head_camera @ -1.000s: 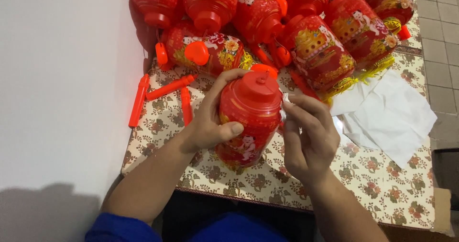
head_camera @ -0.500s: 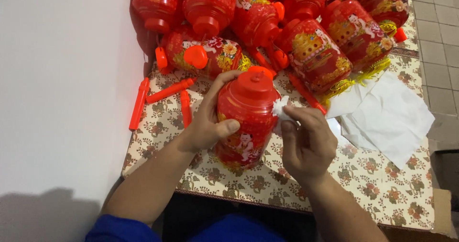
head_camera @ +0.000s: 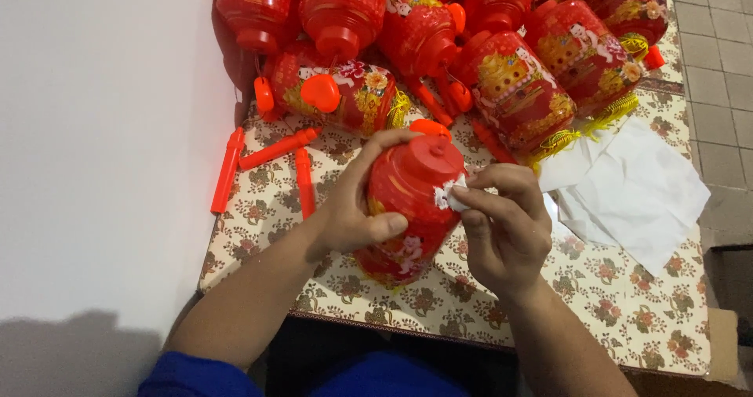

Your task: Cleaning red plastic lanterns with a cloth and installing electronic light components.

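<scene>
White wall (head_camera: 94, 154) at far left, table edge against it. Three loose orange rods (head_camera: 271, 150) are laid on the floral tablecloth (head_camera: 620, 318) near the wall, one hard against it, two just beside.

Left hand (head_camera: 353, 209) is wrapped round the left flank of a red lantern (head_camera: 408, 209); fingers curled over its upper side, thumb pressed across the front. Grip is closed and firm. The lantern is held upright, slightly tilted, over the near-middle of the table, its base low above or on the cloth; which cannot be told. Its red cap is turned toward the camera.

Right hand (head_camera: 506, 228) is set against the lantern's right shoulder. A small white wad (head_camera: 453, 197) is pinched between thumb and fingertips and pressed to the lantern; the remaining fingers are curled in.

Behind, a heap of lanterns (head_camera: 510, 83) is piled on its sides across the far edge, yellow tassels showing.

At right, white tissue sheets (head_camera: 635, 193) are spread flat on the cloth. Grey floor tiles (head_camera: 722, 91) are seen beyond.
</scene>
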